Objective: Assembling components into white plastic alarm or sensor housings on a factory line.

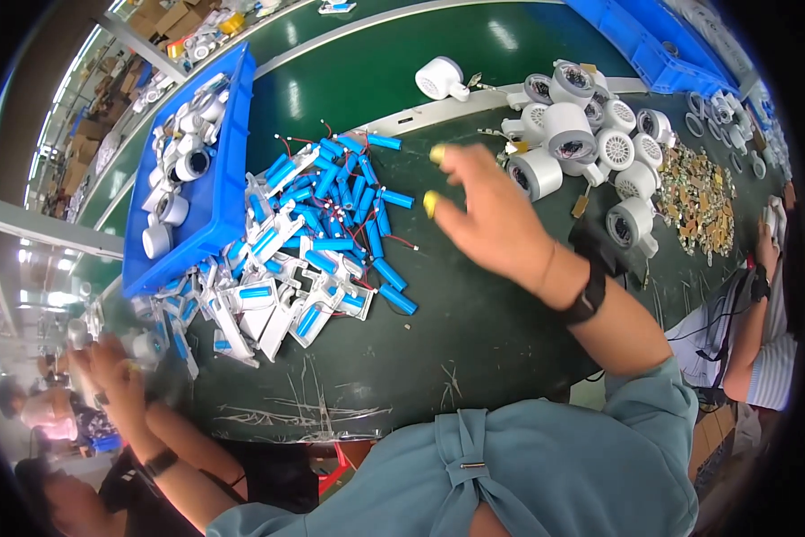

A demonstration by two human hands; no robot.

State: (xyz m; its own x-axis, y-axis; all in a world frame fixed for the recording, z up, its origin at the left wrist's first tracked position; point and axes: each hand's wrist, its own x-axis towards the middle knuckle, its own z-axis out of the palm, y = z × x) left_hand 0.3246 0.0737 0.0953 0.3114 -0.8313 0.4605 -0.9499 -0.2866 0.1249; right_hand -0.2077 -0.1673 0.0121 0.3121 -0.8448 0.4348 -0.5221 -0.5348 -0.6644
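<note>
My right hand [488, 210] hovers over the dark green table, its thumb and forefinger spread and capped with yellow finger covers. Nothing shows between them. Just left of it lies a pile of blue cylindrical battery cells [394, 299] with thin red wires. White plastic handle shells [282, 324], some with blue cells inside, are heaped beside that pile. At the far lower left, my left hand [125, 389] is near the end of the heap, blurred and partly overlapped by what looks like a co-worker's hand. Its fingers and anything in them are unclear.
A tilted blue crate [232, 192] of white parts stands left. Right of my right hand are white round fan-like heads [616, 150] and a heap of small circuit boards [696, 192]. Another blue crate [658, 67] sits behind. Co-workers' arms [750, 331] show at both sides.
</note>
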